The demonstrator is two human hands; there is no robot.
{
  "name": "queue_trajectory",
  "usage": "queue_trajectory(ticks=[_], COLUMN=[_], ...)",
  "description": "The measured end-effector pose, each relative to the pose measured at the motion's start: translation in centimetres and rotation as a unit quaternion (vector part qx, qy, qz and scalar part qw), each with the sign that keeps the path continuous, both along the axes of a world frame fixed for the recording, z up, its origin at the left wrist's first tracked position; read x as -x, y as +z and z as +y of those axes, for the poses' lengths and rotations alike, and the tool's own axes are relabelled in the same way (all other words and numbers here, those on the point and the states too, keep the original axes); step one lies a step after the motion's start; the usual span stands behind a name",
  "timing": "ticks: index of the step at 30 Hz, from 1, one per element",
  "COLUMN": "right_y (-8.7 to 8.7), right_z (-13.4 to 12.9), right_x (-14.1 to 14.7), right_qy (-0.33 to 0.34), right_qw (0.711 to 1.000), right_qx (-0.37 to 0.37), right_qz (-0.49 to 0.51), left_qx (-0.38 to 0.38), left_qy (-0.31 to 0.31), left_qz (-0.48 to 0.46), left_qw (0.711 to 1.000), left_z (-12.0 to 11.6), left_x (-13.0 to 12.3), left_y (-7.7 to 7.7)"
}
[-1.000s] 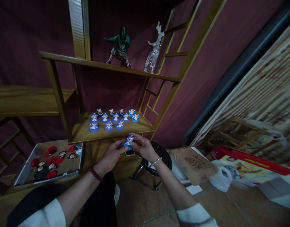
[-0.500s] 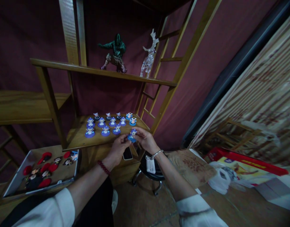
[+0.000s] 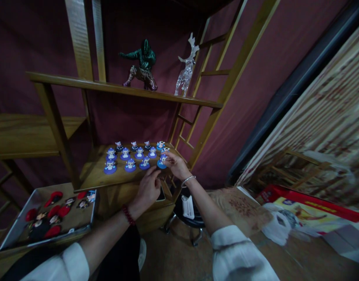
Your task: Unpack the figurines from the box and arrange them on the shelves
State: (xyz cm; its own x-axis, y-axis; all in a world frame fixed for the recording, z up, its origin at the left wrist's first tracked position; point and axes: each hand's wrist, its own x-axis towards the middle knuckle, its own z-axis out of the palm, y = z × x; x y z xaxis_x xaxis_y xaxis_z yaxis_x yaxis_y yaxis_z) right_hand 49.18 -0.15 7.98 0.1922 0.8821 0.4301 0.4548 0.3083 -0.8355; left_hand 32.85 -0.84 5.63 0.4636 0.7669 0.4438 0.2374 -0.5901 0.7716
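The right hand (image 3: 174,163) pinches a blue-based figurine (image 3: 161,162) at the front right of the shelf (image 3: 94,171); the left hand (image 3: 149,189), half-open, looks empty. A sideways brush could topple the purple-based neighbours (image 3: 144,163).

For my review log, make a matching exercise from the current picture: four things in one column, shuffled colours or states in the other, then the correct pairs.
Column one:
1. Deer statuette
2. Open box
3. Stool
4. Right hand

Column two:
A. Black, with a white item on its seat
B. Gripping a small figurine
C. Clear, see-through
D. Holding red and black pieces

Pairs: 1-C, 2-D, 3-A, 4-B
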Motion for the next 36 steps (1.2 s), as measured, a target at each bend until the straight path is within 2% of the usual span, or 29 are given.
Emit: queue_trajectory(ticks=[3,12,21,29,33,36], right_y=[0.1,0.0,-1.3,-0.8,-0.8,-0.9], right_z=[0.6,1.2,2.1,1.6,1.3,1.1], right_x=[0.2,-0.1,-0.9,-0.3,0.0,0.2], right_qy=[0.018,0.042,0.047,0.04,0.048,0.029], right_qw=[1.0,0.998,0.994,0.992,0.993,0.993], right_qx=[0.003,0.018,0.026,0.029,0.02,0.013], right_qz=[0.002,-0.044,-0.095,-0.115,-0.103,-0.112], left_qx=[-0.035,-0.02,-0.024,-0.011,0.01,0.021], left_qy=[0.004,-0.005,-0.016,-0.02,-0.018,-0.015], left_qz=[0.056,0.105,0.073,0.05,0.052,0.06], left_qw=[0.998,0.994,0.997,0.998,0.998,0.998], left_z=[0.1,0.5,0.9,1.4,1.3,1.2], left_x=[0.0,-0.3,-0.8,-0.9,-0.9,-0.9], left_y=[0.1,0.1,0.0,-0.7,-0.5,-0.3])
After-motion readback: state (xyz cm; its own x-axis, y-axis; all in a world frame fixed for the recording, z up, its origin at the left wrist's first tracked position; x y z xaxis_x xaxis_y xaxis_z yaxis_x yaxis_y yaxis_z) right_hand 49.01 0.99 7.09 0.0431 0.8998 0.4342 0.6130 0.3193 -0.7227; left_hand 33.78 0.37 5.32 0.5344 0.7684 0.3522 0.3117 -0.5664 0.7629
